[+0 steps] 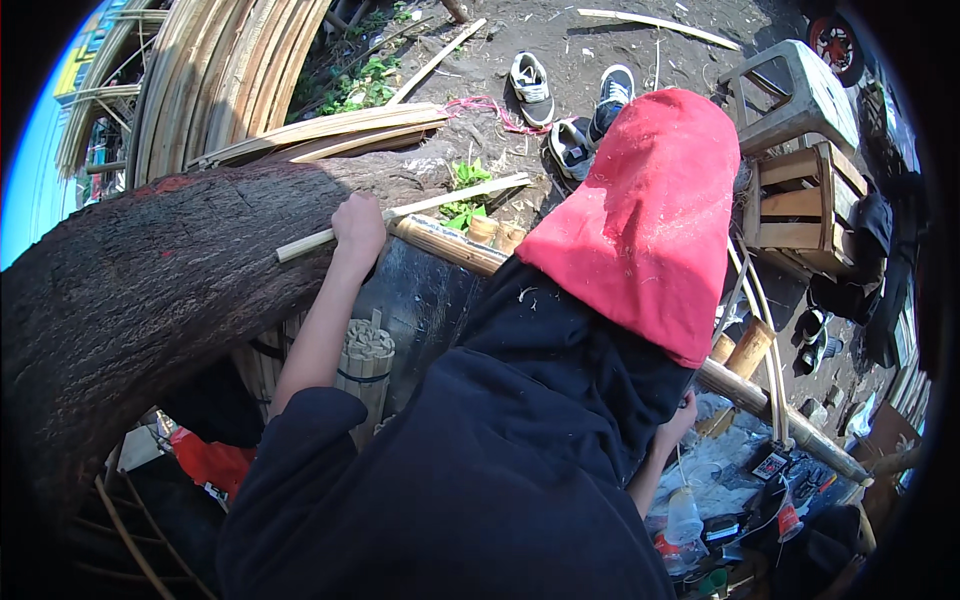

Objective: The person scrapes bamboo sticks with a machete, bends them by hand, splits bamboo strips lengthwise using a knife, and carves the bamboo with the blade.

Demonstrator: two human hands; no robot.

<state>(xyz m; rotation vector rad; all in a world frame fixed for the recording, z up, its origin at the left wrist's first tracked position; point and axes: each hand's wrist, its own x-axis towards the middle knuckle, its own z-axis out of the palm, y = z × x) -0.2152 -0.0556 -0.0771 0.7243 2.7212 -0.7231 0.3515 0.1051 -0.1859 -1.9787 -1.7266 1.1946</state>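
The left hand (359, 228) is curled firmly round a long, pale bamboo strip (458, 198) jutting out both sides, beside a rough brown tree trunk (180, 265). The right hand (678, 420) is mostly hidden; its spread and hold cannot be told. A near-middle grip should steady both ends.

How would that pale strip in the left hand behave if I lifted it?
The pale strip is probably fairly stiff: it juts out both sides of the left hand without visible sagging. Being so slim, it's likely light for its length.
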